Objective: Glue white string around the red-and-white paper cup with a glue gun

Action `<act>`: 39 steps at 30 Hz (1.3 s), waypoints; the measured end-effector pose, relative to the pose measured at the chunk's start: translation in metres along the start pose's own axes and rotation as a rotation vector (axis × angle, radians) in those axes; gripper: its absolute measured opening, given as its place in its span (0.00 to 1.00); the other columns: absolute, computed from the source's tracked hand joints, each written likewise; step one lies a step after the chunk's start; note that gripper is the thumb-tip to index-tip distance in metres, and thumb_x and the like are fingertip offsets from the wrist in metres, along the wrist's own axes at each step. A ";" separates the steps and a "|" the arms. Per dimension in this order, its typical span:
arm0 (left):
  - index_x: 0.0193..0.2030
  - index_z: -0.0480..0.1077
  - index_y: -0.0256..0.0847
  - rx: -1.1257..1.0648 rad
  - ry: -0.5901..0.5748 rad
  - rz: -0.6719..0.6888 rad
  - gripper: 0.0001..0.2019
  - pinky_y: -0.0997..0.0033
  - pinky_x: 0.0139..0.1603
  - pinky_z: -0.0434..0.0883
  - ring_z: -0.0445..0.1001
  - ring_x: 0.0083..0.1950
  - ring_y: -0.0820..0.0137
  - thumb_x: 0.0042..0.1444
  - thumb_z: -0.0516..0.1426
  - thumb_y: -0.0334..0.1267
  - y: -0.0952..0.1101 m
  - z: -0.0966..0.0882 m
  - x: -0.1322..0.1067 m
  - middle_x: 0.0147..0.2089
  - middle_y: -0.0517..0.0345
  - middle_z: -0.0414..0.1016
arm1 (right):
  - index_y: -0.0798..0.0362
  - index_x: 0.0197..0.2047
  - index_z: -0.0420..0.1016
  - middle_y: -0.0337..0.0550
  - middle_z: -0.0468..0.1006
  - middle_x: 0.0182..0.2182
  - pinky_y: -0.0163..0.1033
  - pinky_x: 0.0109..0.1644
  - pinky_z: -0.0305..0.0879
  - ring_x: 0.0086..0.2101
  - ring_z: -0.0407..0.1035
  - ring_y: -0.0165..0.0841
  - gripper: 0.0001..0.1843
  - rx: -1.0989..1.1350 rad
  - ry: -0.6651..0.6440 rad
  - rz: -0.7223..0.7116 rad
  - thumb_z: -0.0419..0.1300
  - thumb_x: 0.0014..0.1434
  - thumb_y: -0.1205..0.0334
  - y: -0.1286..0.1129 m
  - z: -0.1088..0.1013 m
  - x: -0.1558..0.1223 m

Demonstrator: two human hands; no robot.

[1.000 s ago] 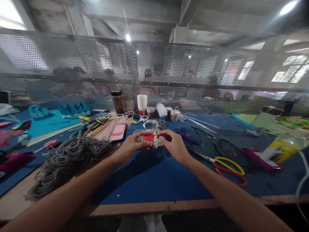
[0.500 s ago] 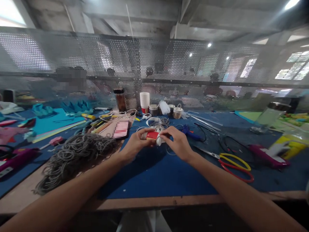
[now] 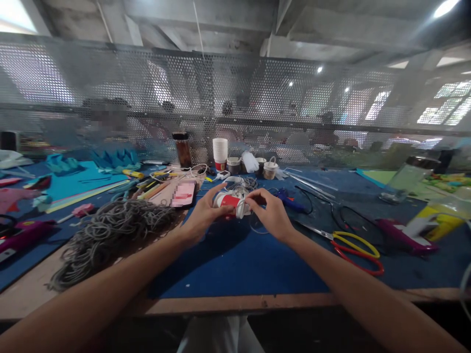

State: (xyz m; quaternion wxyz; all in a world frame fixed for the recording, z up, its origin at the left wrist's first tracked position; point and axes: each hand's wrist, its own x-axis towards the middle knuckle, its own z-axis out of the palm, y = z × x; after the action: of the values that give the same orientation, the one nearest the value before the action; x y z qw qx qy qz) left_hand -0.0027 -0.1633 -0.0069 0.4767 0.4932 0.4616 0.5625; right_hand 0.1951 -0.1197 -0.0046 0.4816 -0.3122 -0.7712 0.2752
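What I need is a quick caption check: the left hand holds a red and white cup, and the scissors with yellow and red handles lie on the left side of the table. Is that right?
Not quite: the scissors lie on the right side of the table, as the head view shows. The left hand does hold a red and white cup.

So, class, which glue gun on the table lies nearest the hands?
The blue glue gun, just beyond the right hand. The others lie farther off: a purple glue gun at the far left, and another purple one right of the scissors.
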 end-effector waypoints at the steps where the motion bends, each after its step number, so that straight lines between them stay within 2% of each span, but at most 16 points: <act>1: 0.67 0.60 0.42 -0.006 0.019 -0.007 0.42 0.68 0.36 0.79 0.77 0.38 0.68 0.45 0.71 0.36 0.000 0.000 0.001 0.47 0.50 0.77 | 0.50 0.39 0.74 0.42 0.80 0.35 0.39 0.42 0.69 0.34 0.74 0.34 0.07 0.026 0.000 0.014 0.59 0.64 0.56 0.000 0.000 0.000; 6: 0.63 0.63 0.37 -0.090 0.082 -0.056 0.38 0.69 0.37 0.79 0.77 0.36 0.69 0.45 0.70 0.32 -0.002 -0.003 0.004 0.45 0.50 0.77 | 0.51 0.40 0.74 0.42 0.79 0.34 0.38 0.41 0.69 0.33 0.74 0.34 0.09 0.104 0.008 0.037 0.59 0.64 0.55 0.000 0.002 0.000; 12: 0.64 0.60 0.38 -0.223 -0.001 -0.092 0.34 0.71 0.39 0.79 0.80 0.38 0.68 0.50 0.66 0.28 0.001 0.000 0.001 0.48 0.48 0.77 | 0.52 0.39 0.74 0.42 0.80 0.36 0.38 0.43 0.68 0.35 0.74 0.34 0.07 0.001 0.029 0.018 0.59 0.63 0.57 0.007 0.008 -0.001; 16: 0.64 0.59 0.39 -0.232 -0.036 -0.062 0.38 0.70 0.44 0.79 0.80 0.39 0.69 0.47 0.68 0.25 -0.001 0.002 0.000 0.47 0.50 0.78 | 0.52 0.38 0.74 0.41 0.80 0.35 0.38 0.43 0.68 0.35 0.73 0.34 0.06 -0.087 0.054 0.005 0.59 0.62 0.59 0.010 0.010 -0.002; 19: 0.63 0.60 0.40 -0.234 -0.024 -0.053 0.39 0.70 0.45 0.79 0.80 0.40 0.69 0.45 0.70 0.26 -0.004 0.003 0.001 0.47 0.51 0.77 | 0.52 0.38 0.74 0.41 0.80 0.34 0.38 0.43 0.67 0.35 0.74 0.34 0.06 -0.107 0.044 0.002 0.59 0.62 0.59 0.010 0.010 -0.002; 26: 0.61 0.64 0.37 -0.196 0.075 -0.004 0.36 0.73 0.37 0.78 0.78 0.37 0.70 0.44 0.71 0.30 -0.007 0.001 0.004 0.44 0.51 0.78 | 0.52 0.38 0.74 0.40 0.80 0.33 0.37 0.41 0.67 0.34 0.74 0.33 0.06 -0.122 0.007 -0.006 0.61 0.62 0.58 0.009 0.013 -0.004; 34: 0.61 0.64 0.38 -0.223 0.084 -0.003 0.34 0.68 0.41 0.80 0.79 0.37 0.68 0.48 0.69 0.31 -0.002 0.002 0.003 0.43 0.51 0.79 | 0.51 0.37 0.75 0.39 0.80 0.33 0.36 0.39 0.64 0.34 0.73 0.33 0.06 -0.239 -0.077 -0.061 0.62 0.62 0.58 0.010 0.019 -0.009; 39: 0.63 0.63 0.38 -0.208 0.100 -0.008 0.35 0.70 0.39 0.79 0.77 0.33 0.71 0.48 0.69 0.31 0.000 0.004 0.001 0.41 0.52 0.78 | 0.51 0.38 0.75 0.39 0.81 0.34 0.36 0.41 0.64 0.35 0.74 0.33 0.04 -0.285 -0.140 -0.077 0.62 0.62 0.61 0.008 0.021 -0.013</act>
State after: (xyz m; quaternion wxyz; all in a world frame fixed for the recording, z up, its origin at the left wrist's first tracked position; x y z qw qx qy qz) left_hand 0.0011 -0.1622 -0.0065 0.5038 0.4104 0.4261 0.6295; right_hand 0.1824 -0.1264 -0.0257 0.3876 -0.3276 -0.8455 0.1657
